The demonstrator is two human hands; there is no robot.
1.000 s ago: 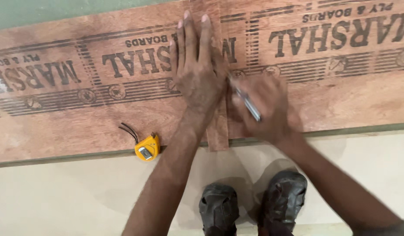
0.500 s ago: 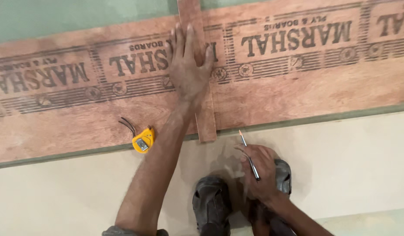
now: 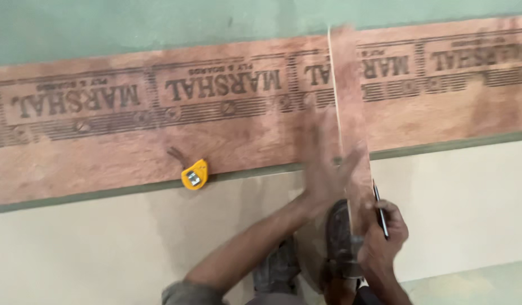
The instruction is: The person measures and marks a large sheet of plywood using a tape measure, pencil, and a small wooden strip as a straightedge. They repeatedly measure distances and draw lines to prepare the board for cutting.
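1. The left hand (image 3: 324,164) is blurred with motion; fingers spread open, palm against the narrow wooden strip (image 3: 351,113). Half a second ago it lay flat and sharp on the strip, farther up on the printed plywood sheet (image 3: 103,141); now it sits lower, near the sheet's front edge.
2. The strip has shifted: earlier its near end stopped just past the sheet's edge, now it reaches down over the pale board (image 3: 75,248) to the person's shoes (image 3: 340,237) (lower end hidden behind the right hand).
3. The right hand (image 3: 382,240) is closed around a pen (image 3: 379,212), tip pointing away from the body, just right of the strip's lower part. A second ago this hand was up on the plywood beside the left hand; since then it has come back toward the body.
4. The yellow tape measure (image 3: 194,175) lies at the plywood's front edge, well left of both hands, unmoved relative to the sheet.
5. View has panned left; more green surface (image 3: 159,22) shows above the plywood.
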